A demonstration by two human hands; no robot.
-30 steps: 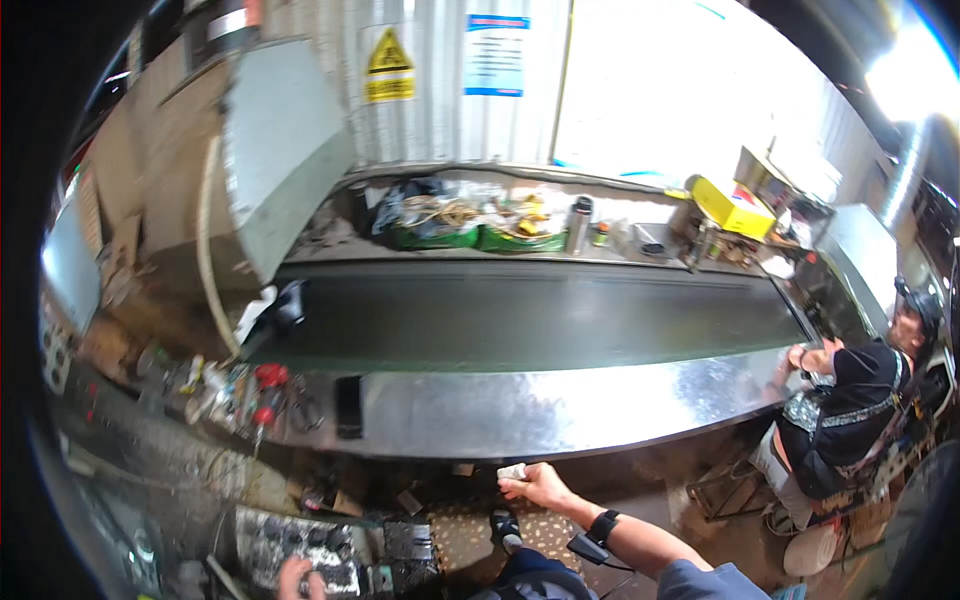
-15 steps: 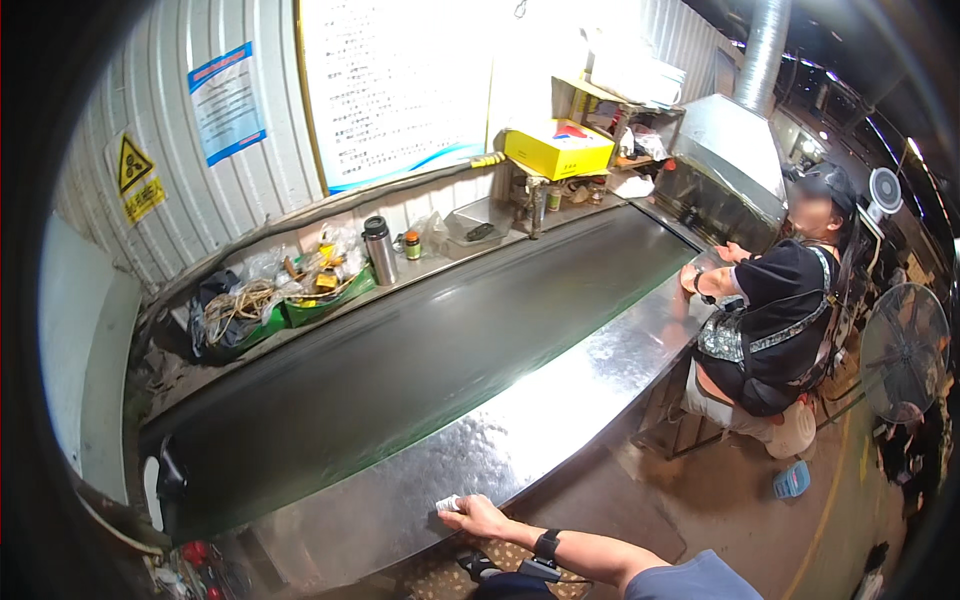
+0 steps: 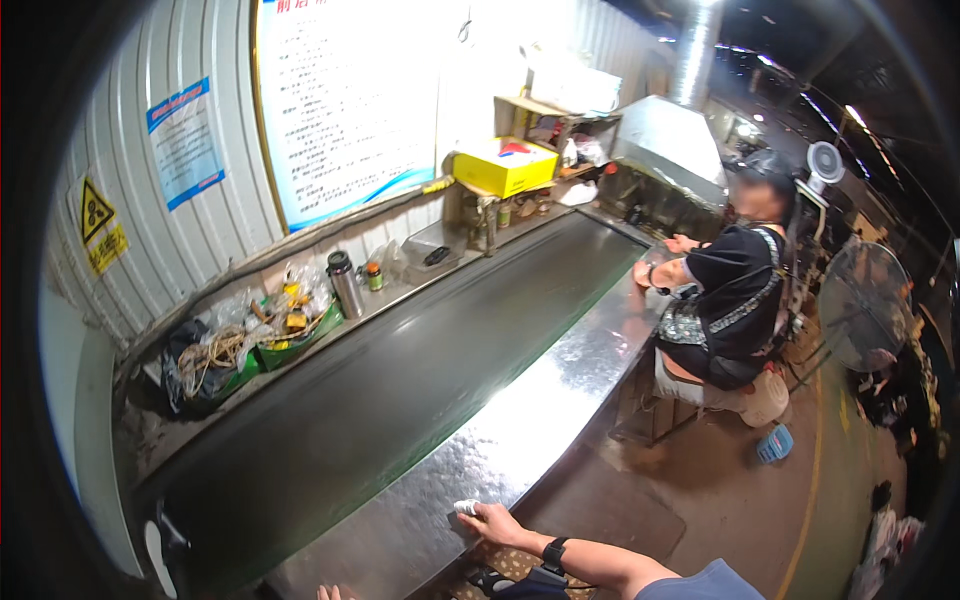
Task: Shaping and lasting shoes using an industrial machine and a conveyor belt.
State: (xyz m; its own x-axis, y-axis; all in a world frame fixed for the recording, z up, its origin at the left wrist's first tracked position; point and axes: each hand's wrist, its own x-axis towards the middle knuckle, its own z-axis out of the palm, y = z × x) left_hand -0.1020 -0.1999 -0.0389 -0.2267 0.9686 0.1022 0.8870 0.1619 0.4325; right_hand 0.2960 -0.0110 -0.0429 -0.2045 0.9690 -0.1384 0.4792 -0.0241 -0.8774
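Note:
My right hand (image 3: 490, 522) is at the near edge of a long metal table (image 3: 405, 527). Its fingers are closed around a small white object (image 3: 466, 507) whose kind I cannot make out. Only the fingertips of my left hand (image 3: 333, 593) show, at the lower edge of the picture. They look stretched out over the table's near rim, with nothing visible in them. Along the table, beyond the bare metal strip, runs a wide dark conveyor belt (image 3: 400, 365) with a greenish near edge.
A person (image 3: 735, 290) sits at the table's far right end, hands over the metal strip. Behind the belt stand a steel flask (image 3: 346, 285), a green bin of cords and bags (image 3: 245, 375), a clear tray (image 3: 433, 253) and a yellow box (image 3: 505, 168). A fan (image 3: 865, 305) stands right.
The view has shifted, so the surroundings sit further left. My right hand has moved right along the table edge with the white object. My left fingertips have come into view at the bottom.

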